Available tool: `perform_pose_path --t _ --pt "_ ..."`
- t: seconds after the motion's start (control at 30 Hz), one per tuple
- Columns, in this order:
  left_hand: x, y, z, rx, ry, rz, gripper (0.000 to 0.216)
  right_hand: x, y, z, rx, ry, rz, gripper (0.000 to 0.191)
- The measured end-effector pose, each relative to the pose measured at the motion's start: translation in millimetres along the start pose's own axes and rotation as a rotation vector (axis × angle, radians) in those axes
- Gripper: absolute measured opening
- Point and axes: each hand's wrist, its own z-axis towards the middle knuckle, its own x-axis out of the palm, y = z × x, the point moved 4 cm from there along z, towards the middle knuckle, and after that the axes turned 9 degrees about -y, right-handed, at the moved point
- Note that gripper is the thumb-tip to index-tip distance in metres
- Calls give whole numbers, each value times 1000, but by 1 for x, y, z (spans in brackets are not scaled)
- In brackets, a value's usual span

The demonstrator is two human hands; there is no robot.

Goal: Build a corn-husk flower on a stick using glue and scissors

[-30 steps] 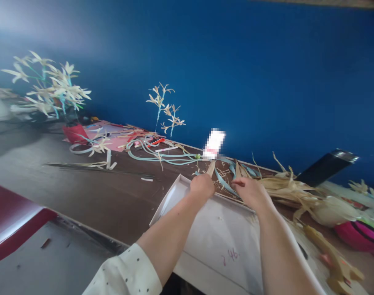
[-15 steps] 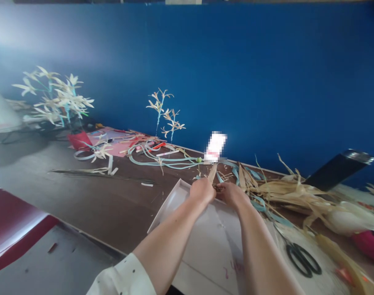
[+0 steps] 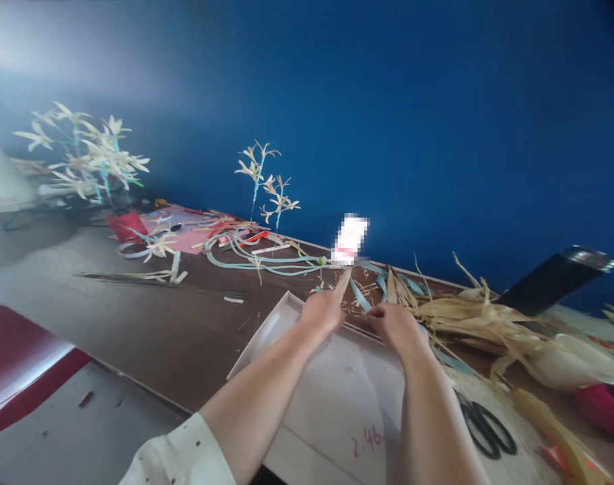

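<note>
My left hand (image 3: 323,314) is closed over the far edge of a shallow white box lid (image 3: 332,397). A pale dried husk strip (image 3: 343,285) sticks up out of its fingers. My right hand (image 3: 395,326) is a little to the right, its thumb and fingers pinched together. Whatever lies in that pinch is too small to tell. Beyond the hands are small husk scraps (image 3: 356,311) and blue-green strips (image 3: 360,295). A bundle of dried corn husks (image 3: 453,311) lies just right of my right hand.
Black-handled scissors (image 3: 489,430) lie right of my right forearm. A dark cylinder (image 3: 554,279) leans by the blue wall. Pale blue cords (image 3: 256,266) and a blurred-out bright rectangle (image 3: 350,239) lie at the back. Husk flowers (image 3: 105,158) stand at the left.
My hands were close together and are now apart, the right one further right and the left slightly left. The husk strip stays in my left hand. The view has shifted slightly.
</note>
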Motion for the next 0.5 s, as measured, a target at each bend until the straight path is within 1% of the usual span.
perform_pose_path --t 0.1,0.17,0.4,0.5 --pt "-2 -1 -2 8 3 26 30 1 0 -2 -18 127 -13 17" --pt "-2 -2 -2 17 6 39 30 3 2 -3 -32 176 5 17" --pt "-1 0 -1 21 10 47 27 2 12 -6 33 158 -59 20" --pt "-2 3 -4 -2 -22 34 27 5 15 -8 30 153 -73 20"
